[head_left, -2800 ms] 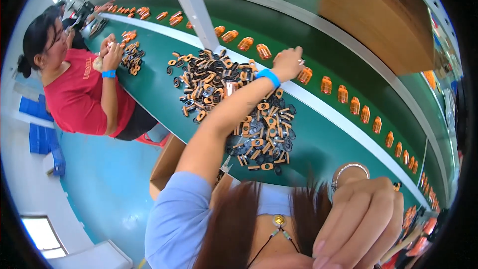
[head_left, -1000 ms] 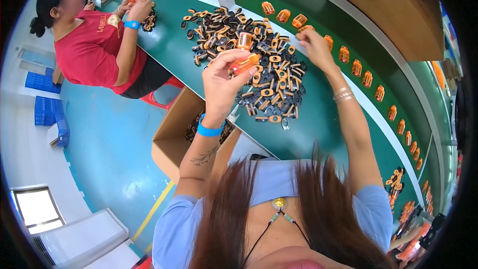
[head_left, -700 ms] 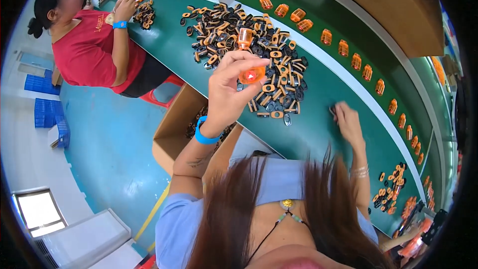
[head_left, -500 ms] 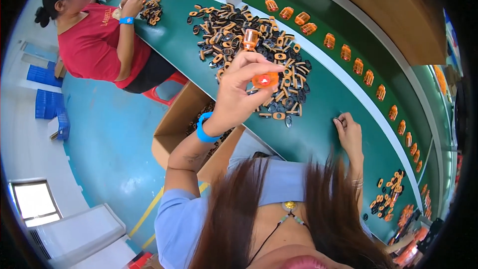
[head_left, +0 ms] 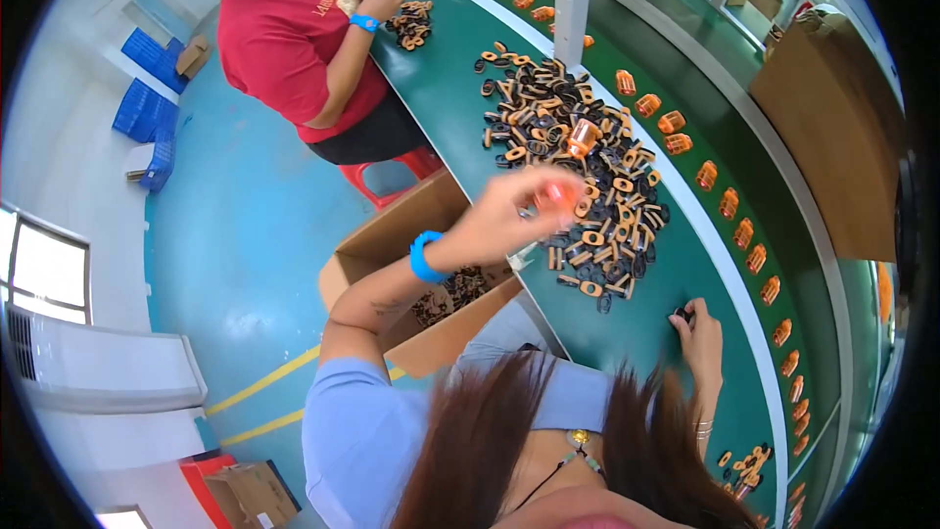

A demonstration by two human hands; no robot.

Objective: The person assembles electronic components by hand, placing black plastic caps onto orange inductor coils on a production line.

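My left hand [head_left: 504, 221], with a blue wristband, is raised over the near edge of a heap of small oval black-and-orange pieces [head_left: 627, 221]. Its thumb and fingers pinch a translucent orange plastic part [head_left: 558, 196], blurred by motion. Another clear-orange housing [head_left: 582, 138] rests on the heap just beyond that hand. Farther right, my right hand [head_left: 700, 341] is low over the green work surface, its fingertips closed around a small black piece [head_left: 682, 315] that they partly cover.
Orange housings [head_left: 729, 202] stand in a row on the green belt [head_left: 725, 138] beyond a white rail. An open cardboard box [head_left: 421, 353] of loose pieces sits below the table edge. A co-worker in a red shirt [head_left: 284, 35] sits at left. A metal post [head_left: 573, 0] rises behind the heap.
The whole view has shifted, so the scene sits farther right and lower. Against the heap, my left hand has moved a little left with the orange part. My right hand keeps its pinch.
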